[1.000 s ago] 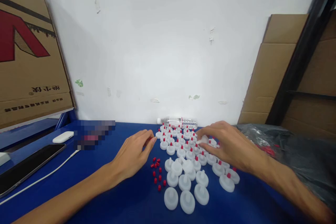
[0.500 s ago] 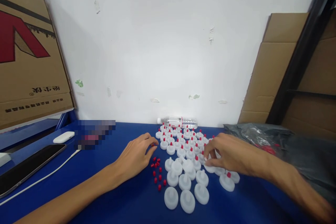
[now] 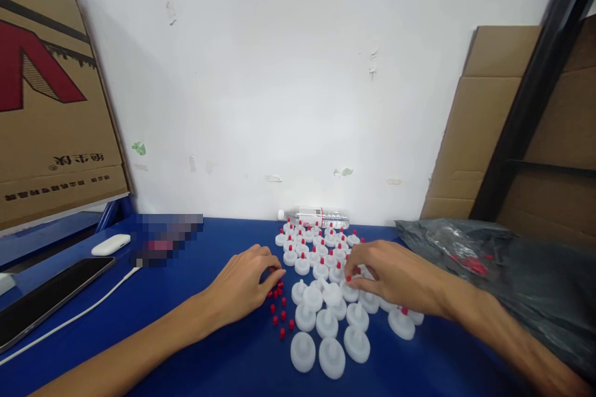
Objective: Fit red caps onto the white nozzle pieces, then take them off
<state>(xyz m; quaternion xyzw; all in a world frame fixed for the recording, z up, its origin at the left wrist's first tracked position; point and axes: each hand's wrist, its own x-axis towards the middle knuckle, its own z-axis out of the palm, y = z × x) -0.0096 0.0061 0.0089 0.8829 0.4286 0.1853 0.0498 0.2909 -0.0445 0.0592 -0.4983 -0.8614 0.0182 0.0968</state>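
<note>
A: How are the hands set?

B: The left hand (image 3: pixel 244 276) curls over the loose red caps (image 3: pixel 284 316), thumb and forefinger close together; whether one is pinched cannot be told. The right hand (image 3: pixel 395 273) bends its fingertips down to a red-capped lid (image 3: pixel 349 293); whether they grip it cannot be told.

A: And the pieces around them?

B: Bare white lids (image 3: pixel 303 352) lie near, right of the loose caps, some overlapping. Other capped lids (image 3: pixel 302 267) spread beyond them, far and right.

A: Farther out?

B: On the blue table (image 3: pixel 223 360), a bottle (image 3: pixel 314 217) lies sideways by the wall (image 3: pixel 261 74). Right, a dark bag (image 3: pixel 535 279); left, a phone (image 3: pixel 56 298) and a white cable (image 3: pixel 132 272).
</note>
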